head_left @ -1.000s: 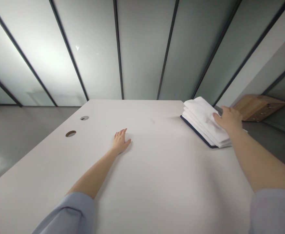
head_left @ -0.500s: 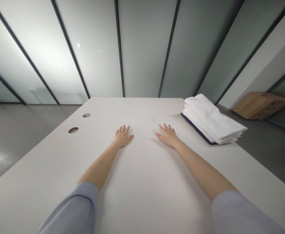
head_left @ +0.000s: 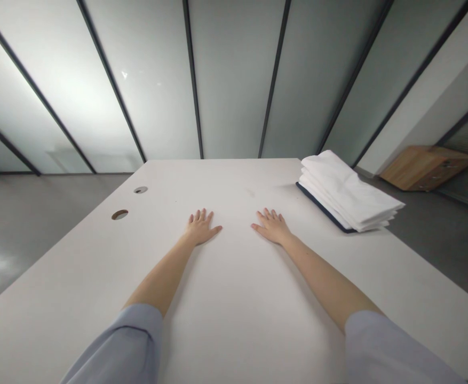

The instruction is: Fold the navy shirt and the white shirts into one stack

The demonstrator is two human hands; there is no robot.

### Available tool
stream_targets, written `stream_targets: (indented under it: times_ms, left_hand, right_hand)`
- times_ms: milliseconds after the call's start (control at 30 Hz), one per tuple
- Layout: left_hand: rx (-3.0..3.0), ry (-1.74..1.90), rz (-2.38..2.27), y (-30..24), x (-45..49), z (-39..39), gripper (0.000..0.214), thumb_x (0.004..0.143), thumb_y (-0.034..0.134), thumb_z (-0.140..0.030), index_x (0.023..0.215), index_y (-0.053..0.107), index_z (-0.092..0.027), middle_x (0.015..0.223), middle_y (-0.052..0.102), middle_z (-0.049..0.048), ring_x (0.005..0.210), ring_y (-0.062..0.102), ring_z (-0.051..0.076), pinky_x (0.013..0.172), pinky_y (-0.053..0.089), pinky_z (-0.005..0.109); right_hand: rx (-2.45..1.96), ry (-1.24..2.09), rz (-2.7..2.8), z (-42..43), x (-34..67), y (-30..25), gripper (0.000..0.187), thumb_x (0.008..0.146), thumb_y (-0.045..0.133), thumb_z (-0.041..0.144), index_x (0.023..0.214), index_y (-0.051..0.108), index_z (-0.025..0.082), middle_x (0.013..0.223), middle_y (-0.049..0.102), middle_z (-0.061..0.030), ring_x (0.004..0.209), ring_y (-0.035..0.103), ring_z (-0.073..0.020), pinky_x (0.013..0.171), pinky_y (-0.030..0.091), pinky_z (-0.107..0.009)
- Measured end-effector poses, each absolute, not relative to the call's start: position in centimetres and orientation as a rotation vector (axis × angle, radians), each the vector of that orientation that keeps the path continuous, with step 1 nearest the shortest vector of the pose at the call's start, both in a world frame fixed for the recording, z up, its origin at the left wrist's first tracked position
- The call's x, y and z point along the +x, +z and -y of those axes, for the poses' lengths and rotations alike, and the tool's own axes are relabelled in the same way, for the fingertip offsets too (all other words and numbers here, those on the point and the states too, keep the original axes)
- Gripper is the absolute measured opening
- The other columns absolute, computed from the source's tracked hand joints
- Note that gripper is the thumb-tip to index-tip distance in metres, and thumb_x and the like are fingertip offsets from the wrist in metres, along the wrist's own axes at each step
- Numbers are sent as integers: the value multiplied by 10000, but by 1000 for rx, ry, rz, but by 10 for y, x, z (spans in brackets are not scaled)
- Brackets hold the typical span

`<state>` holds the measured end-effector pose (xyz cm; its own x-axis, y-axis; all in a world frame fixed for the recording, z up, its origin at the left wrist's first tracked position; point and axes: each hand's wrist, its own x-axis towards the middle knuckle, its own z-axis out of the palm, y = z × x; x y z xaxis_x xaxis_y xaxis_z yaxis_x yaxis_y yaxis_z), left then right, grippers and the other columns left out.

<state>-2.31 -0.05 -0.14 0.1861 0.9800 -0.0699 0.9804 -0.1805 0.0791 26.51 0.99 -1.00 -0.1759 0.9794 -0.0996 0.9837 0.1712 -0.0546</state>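
Note:
My left hand (head_left: 200,228) lies palm down on the white table (head_left: 242,309), fingers spread, holding nothing. Opposite it, my right hand (head_left: 271,226) rests flat on the same surface with its fingers apart, also holding nothing. A strip of bare tabletop separates the two thumbs. To the right of my right hand, and not touched by it, sits a stack of folded white cloth (head_left: 349,186). Beneath the stack shows the edge of a dark navy flat piece (head_left: 325,208), mostly hidden.
Two round holes pierce the tabletop at the left, a nearer one (head_left: 119,214) and a farther one (head_left: 141,190). Beyond the table stands a frosted glass wall (head_left: 234,80) with dark frames. A wooden cabinet (head_left: 421,166) is on the floor at the far right.
My right hand has come down slightly onto the table and a little to the left. The left hand has settled flatter, its thumb farther out. The view has shifted slightly.

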Motion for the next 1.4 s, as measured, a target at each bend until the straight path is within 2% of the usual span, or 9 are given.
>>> stream_targets:
  times_ms: [900, 1400]
  left_hand:
    - [2346, 57, -1931, -6, -26, 0, 851, 866, 275, -740, 1521, 267, -195, 1583, 168, 153, 1457, 147, 349, 1153, 172, 517]
    - [2333, 9, -1933, -1, -23, 2, 876, 868, 232, -749, 1530, 236, -175, 1588, 137, 159, 1459, 134, 349, 1161, 154, 510]
  right_hand:
    - [1987, -162, -2363, -11, 267, -12, 822, 889, 199, 723, 1540, 218, 222, 1598, 138, -105, 1452, 119, -358, 1157, 106, -510]
    - [1990, -183, -2362, -7, 266, -7, 813, 898, 211, 712, 1538, 227, 211, 1597, 134, -121, 1450, 128, -361, 1157, 111, -509]
